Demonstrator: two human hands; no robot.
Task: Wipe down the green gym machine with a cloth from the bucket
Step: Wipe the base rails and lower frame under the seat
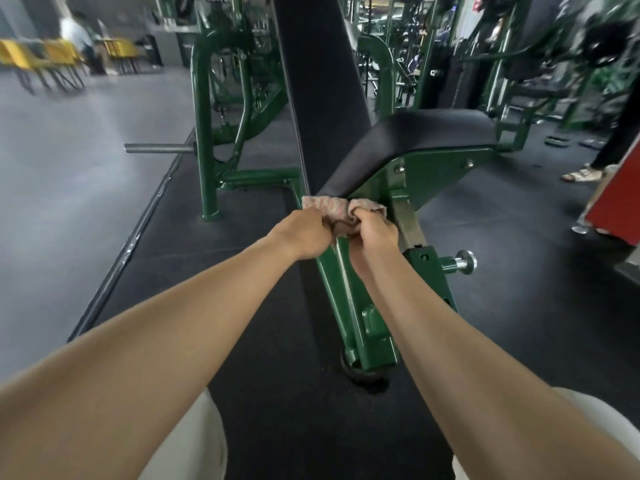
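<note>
Wiping a frame this large goes best top to bottom, so drips and grime move ahead of the cloth rather than over cleaned metal. The green gym machine (446, 174) fills the middle of the view, with its tall black backrest pad (318, 81) rising behind and the black seat pad (426, 136) tilted toward the camera. Below the seat, a sloping green beam (343, 292) runs down to a small wheel (360, 370) on the dark floor mat (270, 341). No bucket is in view. The pinkish cloth (332, 206) is bunched just under the front lip of the seat, above the top of the beam; whether it touches either cannot be told. Both hands have it: the left hand (304, 233) has its fingers curled round the left end, and the right hand (375, 230) is clenched on the right end, the two almost knuckle to knuckle. The step in hand looks like gathering or refolding the cloth before a stroke. It would pay to fold it to a flat pad with a fresh face outward, then draw it down the beam in long overlapping passes. The worn steel post (407, 216) and the adjustment knob (465, 262) beside the right wrist will likely need a fingertip wrapped in cloth.
</note>
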